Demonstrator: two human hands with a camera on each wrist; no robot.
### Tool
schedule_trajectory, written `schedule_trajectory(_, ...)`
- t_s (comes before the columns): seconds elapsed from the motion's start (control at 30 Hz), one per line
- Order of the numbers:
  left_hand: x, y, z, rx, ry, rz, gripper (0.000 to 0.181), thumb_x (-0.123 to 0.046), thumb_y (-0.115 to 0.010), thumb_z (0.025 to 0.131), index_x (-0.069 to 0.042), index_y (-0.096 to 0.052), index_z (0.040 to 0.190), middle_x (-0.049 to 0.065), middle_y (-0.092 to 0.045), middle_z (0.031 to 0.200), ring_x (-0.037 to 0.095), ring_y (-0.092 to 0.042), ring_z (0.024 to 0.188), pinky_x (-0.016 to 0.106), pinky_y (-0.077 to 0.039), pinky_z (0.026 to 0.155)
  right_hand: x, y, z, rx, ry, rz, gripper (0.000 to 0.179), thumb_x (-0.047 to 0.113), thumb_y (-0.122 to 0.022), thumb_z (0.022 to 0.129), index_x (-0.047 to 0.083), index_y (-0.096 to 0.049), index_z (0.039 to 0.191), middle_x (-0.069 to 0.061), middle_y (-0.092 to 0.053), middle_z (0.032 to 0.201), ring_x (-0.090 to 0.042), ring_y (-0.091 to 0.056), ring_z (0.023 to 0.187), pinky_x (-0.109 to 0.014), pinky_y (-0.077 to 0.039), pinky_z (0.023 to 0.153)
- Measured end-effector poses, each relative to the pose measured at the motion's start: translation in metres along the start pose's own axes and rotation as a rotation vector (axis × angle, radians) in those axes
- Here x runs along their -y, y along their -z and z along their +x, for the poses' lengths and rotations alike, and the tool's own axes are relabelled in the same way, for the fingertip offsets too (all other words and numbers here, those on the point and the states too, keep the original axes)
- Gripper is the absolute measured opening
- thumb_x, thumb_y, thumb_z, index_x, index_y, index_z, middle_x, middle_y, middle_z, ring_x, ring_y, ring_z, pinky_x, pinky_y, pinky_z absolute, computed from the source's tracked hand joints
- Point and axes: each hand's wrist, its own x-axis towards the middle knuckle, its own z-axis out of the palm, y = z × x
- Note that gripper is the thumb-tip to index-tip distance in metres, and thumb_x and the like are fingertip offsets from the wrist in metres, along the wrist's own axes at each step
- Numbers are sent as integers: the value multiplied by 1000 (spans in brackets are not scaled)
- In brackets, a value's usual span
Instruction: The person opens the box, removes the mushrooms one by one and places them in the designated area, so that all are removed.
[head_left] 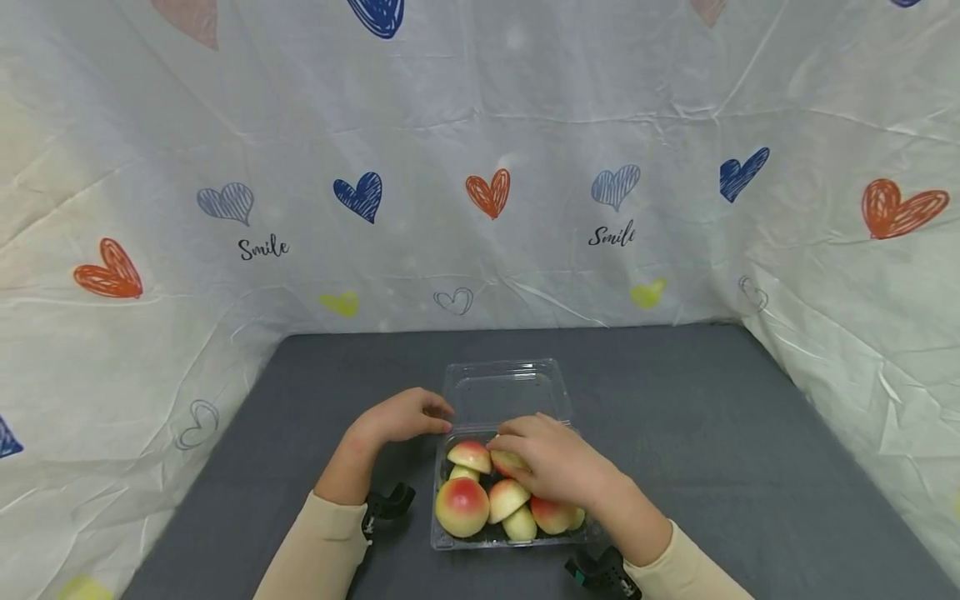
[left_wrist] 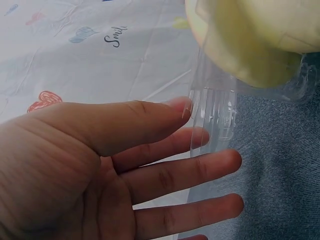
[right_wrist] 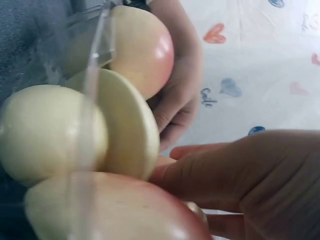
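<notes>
A clear plastic clamshell box (head_left: 442, 537) lies with its lid (head_left: 506, 392) folded back. Inside are several mushroom-shaped pieces with red-and-yellow caps and pale stems, among them a round-capped mushroom (head_left: 462, 507) at the front left. My left hand (head_left: 408, 415) is at the box's back left corner, fingers extended, the thumb tip right at the clear plastic rim (left_wrist: 215, 115). My right hand (head_left: 558, 458) reaches over the box's right side and grips a mushroom (head_left: 508, 461) in the back row. In the right wrist view, other mushrooms (right_wrist: 125, 200) partly hide the right hand's fingertips.
The box stands on a dark grey cloth-covered table (head_left: 360, 367). White sheeting (head_left: 420, 250) printed with hearts hangs behind the table and along both sides. Black wrist bands (head_left: 390, 502) sit on both forearms close to the box.
</notes>
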Motion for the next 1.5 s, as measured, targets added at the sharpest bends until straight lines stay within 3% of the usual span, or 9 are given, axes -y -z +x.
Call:
schedule_trajectory(0.17, 1, -3, 1, 7, 11, -16, 30, -21, -73, 98, -4, -74, 123, 5, -71, 118, 23, -66, 107, 44, -56, 90, 2, -7, -2, -38, 29, -12, 23, 11, -75, 95, 11, -75, 119, -5, -67, 114, -23, -64, 105, -42, -54, 92)
schedule_trajectory(0.4, 1, -4, 3, -1, 32, -19, 28, -21, -73, 98, -7, -75, 122, 3, -71, 116, 20, -65, 105, 43, -56, 89, 3, -7, -4, -41, 14, 34, 28, -1, -70, 96, 13, -74, 120, -2, -64, 111, -21, -61, 104, -43, -52, 96)
schedule_trajectory(0.6, 1, -2, 2, 8, 14, -11, 29, -21, -73, 98, -6, -74, 122, 4, -71, 117, 22, -65, 106, 43, -56, 89, 3, -4, -2, -56, 13, 27, 20, 7, -71, 97, 14, -73, 116, -1, -64, 105, -19, -61, 94, -38, -54, 87)
schedule_trajectory(0.9, 2, -1, 2, 16, 12, -20, 31, -22, -73, 98, -5, -73, 124, 5, -70, 119, 24, -65, 108, 44, -56, 90, 1, 10, -6, 35, -81, 101, 44, 9, -82, 88, 14, -65, 129, -3, -58, 115, -18, -58, 96, -32, -55, 77)
schedule_trajectory(1.03, 2, -2, 1, 14, 24, -26, 30, -22, -73, 98, -5, -73, 123, 5, -70, 118, 24, -65, 107, 44, -56, 90, 2, 16, -7, 35, -92, 144, 47, 10, -81, 88, 12, -63, 131, -6, -56, 123, -21, -58, 103, -35, -55, 83)
schedule_trajectory(1.17, 1, -2, 1, 15, 34, -29, 29, -22, -73, 98, -6, -74, 123, 4, -70, 117, 22, -65, 106, 44, -56, 89, 2, 20, -7, 0, -110, 117, 34, 7, -76, 90, 12, -66, 121, -6, -59, 131, -23, -60, 112, -37, -55, 88)
schedule_trajectory(1.27, 1, -2, 1, 19, 34, -30, 29, -21, -73, 98, -6, -74, 122, 3, -70, 117, 22, -66, 105, 44, -56, 89, 2, 22, -6, -19, -124, 82, 25, 6, -72, 92, 12, -69, 116, -3, -63, 126, -19, -62, 107, -33, -55, 83)
schedule_trajectory(1.5, 0, -1, 1, 23, 29, -33, 27, -21, -73, 98, -6, -74, 121, 3, -70, 116, 21, -65, 104, 44, -56, 89, 0, 20, -6, 100, -182, 119, 34, 14, -79, 91, 12, -70, 124, 0, -63, 118, -14, -62, 97, -30, -54, 75)
